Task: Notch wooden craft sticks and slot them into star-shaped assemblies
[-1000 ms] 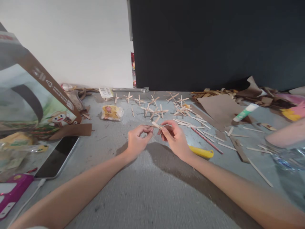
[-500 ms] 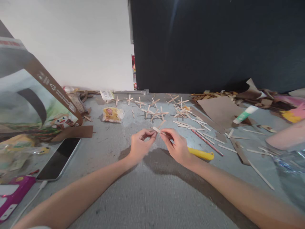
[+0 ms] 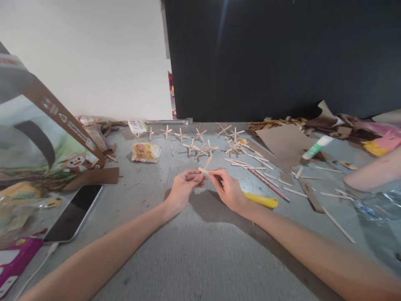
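Note:
My left hand (image 3: pixel 182 187) and my right hand (image 3: pixel 228 189) meet at the middle of a grey table (image 3: pixel 194 251). Both pinch small wooden craft sticks (image 3: pixel 203 170) held between their fingertips, just above the table. Beyond them lie several crosses made of sticks (image 3: pixel 200 146) and loose sticks (image 3: pixel 247 164). A yellow utility knife (image 3: pixel 261 200) lies right behind my right hand. A green and white glue tube (image 3: pixel 315 147) rests on brown cardboard (image 3: pixel 286 142) further right.
A printed box (image 3: pixel 40 133) leans at the left, with a dark phone (image 3: pixel 73 213) and a pink item (image 3: pixel 14 261) below it. A small snack packet (image 3: pixel 145 152) lies at the back left. Cardboard scraps (image 3: pixel 313 123) and a clear plastic bottle (image 3: pixel 376 205) fill the right side.
My hands have come slightly closer together and nearer to me, still pinching the sticks. The view has shifted a little.

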### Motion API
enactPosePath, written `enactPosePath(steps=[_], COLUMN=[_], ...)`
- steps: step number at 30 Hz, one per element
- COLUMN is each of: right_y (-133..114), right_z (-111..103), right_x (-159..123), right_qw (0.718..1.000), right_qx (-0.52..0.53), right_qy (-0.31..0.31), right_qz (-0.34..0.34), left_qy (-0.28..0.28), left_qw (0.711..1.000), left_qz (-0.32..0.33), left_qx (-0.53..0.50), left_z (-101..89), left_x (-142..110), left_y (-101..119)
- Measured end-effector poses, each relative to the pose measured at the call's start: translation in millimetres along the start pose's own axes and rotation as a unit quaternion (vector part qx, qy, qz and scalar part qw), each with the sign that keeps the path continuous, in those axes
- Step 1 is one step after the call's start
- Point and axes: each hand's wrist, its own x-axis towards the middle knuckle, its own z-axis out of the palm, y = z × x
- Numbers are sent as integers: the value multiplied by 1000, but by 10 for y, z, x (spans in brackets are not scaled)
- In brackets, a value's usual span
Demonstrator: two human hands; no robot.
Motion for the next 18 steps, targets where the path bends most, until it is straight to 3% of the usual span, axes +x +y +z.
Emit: enactPosePath(steps=[18], right_y=[108], right_z=[35], right_x=[6], right_qw=[997], right_qx=[-17], right_qy=[41], right_qz=[-57], left_qy=[-74], left_qw=[982], left_qz=[-128], left_qx=[-120], left_z=[80], left_x=[-67], left_y=[192])
